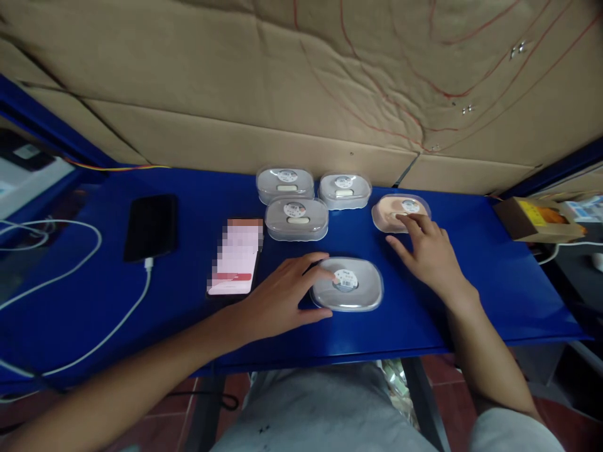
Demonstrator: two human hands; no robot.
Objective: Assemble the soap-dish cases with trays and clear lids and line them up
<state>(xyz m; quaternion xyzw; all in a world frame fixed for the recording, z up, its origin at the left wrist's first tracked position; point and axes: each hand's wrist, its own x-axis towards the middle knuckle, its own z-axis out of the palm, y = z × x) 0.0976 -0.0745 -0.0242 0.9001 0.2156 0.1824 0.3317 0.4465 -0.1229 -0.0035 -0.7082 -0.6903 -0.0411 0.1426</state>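
1. Left hand [282, 289], loosely open, grips nothing; a finger meets the near box [355, 298], front of worktop [409, 326]. Smooth plastic could skid.
2. Right hand [431, 257], half-open, fingertips on the peach box [387, 208] behind; uneven pressing might tilt it.

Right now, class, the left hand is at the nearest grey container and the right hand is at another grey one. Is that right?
Wrong colour: the right hand is at a peach container, as the head view shows. The left hand is at the nearest grey container.

Probable workshop, blue workbench [409, 320], brown cardboard backboard [188, 75] (red-lined)
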